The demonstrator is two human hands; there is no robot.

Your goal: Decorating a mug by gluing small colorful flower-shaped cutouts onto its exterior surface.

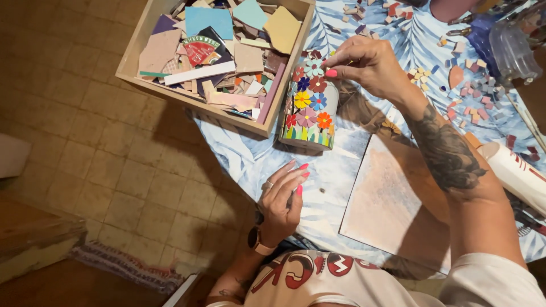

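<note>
Your right hand (364, 65) pinching closed at the top rim of the flower-mosaic pot (310, 108), pot lying beside the wooden box of tile shards (219, 51), your left hand (282, 199) open, empty, below the pot.

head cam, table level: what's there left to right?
wooden box of tile shards → left hand → flower-mosaic pot → right hand → bare board → loose small tiles → white tube
</note>
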